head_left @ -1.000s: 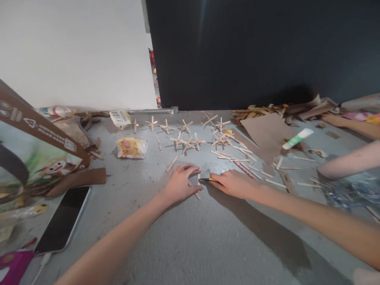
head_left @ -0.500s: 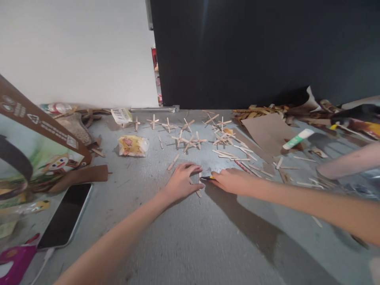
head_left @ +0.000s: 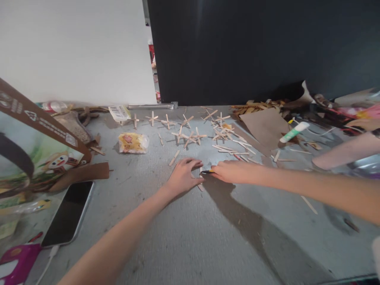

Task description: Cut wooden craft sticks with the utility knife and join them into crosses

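My left hand [head_left: 184, 175] rests on the grey surface with thumb and fingers pinning a wooden craft stick [head_left: 200, 187], which stands lengthwise away from me. Its lower end pokes out below the thumb. In my right hand [head_left: 230, 171] is a slim black-and-yellow tool [head_left: 207, 172], its kind not clear at this size. The dark tip points left and meets the stick, or nearly so, between my left thumb and fingers. Just beyond my left hand lies a loose stick [head_left: 174, 157]. Star-shaped pieces made of crossed sticks [head_left: 190, 138] are spread farther back.
Loose sticks [head_left: 222, 149], brown cardboard [head_left: 261, 126] and a green-and-white tube [head_left: 293, 132] lie to the right. Another person's arm [head_left: 341, 152] reaches in there. At left are a phone [head_left: 68, 213], a purple glue gun [head_left: 19, 261], a yellow packet [head_left: 133, 143] and a printed box [head_left: 56, 138].
The view has shifted slightly. Both hands keep nearly the same place around the stick, the tool still at it. The other person's arm has shifted at the right, with a hand now showing.
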Motion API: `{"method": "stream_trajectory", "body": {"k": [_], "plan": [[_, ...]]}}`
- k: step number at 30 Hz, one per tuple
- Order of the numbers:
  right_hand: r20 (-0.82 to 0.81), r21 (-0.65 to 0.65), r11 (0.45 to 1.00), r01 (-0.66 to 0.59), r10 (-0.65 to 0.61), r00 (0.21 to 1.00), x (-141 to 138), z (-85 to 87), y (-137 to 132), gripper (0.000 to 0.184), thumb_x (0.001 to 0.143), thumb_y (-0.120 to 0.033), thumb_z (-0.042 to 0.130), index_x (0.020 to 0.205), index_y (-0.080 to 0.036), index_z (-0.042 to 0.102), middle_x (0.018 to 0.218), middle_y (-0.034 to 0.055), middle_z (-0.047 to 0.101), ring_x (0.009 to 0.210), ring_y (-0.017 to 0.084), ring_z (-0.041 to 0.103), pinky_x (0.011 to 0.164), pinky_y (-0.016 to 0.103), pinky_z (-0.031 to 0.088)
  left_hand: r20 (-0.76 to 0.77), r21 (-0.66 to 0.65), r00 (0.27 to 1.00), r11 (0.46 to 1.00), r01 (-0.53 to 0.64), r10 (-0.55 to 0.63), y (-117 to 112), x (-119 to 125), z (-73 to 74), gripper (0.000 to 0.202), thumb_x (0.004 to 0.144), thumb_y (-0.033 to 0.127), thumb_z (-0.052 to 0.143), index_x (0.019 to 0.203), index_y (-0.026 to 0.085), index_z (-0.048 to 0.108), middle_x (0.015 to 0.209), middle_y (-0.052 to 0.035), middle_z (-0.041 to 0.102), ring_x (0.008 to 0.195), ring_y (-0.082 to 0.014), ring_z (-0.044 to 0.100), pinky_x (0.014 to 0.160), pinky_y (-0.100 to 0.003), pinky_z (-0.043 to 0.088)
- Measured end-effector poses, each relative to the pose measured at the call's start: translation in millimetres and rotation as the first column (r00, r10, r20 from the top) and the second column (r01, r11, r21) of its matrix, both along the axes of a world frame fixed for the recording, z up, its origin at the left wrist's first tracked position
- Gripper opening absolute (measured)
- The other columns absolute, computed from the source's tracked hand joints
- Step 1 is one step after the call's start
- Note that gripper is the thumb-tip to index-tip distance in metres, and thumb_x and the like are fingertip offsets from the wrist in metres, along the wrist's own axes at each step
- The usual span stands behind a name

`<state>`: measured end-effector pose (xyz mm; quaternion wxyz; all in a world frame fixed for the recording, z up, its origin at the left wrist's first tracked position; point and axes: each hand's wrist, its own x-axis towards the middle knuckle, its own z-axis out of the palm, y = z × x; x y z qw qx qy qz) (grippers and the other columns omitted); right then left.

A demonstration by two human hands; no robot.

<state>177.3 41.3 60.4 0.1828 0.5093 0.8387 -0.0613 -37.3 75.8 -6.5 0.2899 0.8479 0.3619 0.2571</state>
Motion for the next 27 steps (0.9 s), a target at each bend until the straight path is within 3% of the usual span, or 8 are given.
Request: {"method": "stream_trajectory", "body": {"k": [5,13,18,27], "plan": [[0.062,0.005,0.992,0.124,-0.124,0.99,-1.1,-8.2,-13.1,0.044,0.109,-0.042,0.038,0.125,-0.017,0.07,0.088,0.0145,0.075,0.076,0.027,0.074,0.06,0.029,0.043,0.024,-0.041,1.0,0.999,-0.012,0.013,0.2,-0.3,1.5,0.06,0.07,0.028,0.089,0.126,0.024,0.068,0.129,-0.0102,0.072,0.128,-0.0284,0.064,0.116,-0.045,0.047],[-0.01,0.025,0.996,0.09,-0.089,0.996,14.2,-17.4,-15.0,0.041,0.11,-0.043,0.036,0.116,-0.019,0.069,0.076,0.0081,0.07,0.067,0.022,0.067,0.054,0.028,0.026,0.023,-0.053,1.0,0.999,-0.003,0.005,0.0,-0.9,-0.2,0.056,0.072,0.029,0.089,0.124,0.021,0.069,0.134,-0.0124,0.067,0.125,-0.0265,0.066,0.117,-0.043,0.046],[-0.03,0.052,0.996,0.075,-0.073,0.997,16.8,-19.5,-16.2,0.04,0.109,-0.041,0.038,0.114,-0.017,0.069,0.07,0.0062,0.066,0.062,0.02,0.064,0.054,0.028,0.024,0.008,-0.051,1.0,0.999,0.015,-0.014,-0.3,-0.5,1.9,0.054,0.073,0.03,0.088,0.123,0.023,0.07,0.128,-0.0105,0.072,0.133,-0.0283,0.059,0.116,-0.045,0.046],[-0.028,0.052,0.998,0.046,-0.044,0.999,12.6,-19.2,-14.9,0.042,0.109,-0.042,0.036,0.114,-0.017,0.069,0.068,0.0057,0.065,0.059,0.019,0.063,0.052,0.028,0.021,-0.003,-0.045,1.0,0.999,0.011,-0.011,-0.2,0.8,4.1,0.051,0.073,0.03,0.087,0.121,0.025,0.071,0.13,-0.0096,0.071,0.133,-0.0287,0.059,0.116,-0.046,0.045]]}}
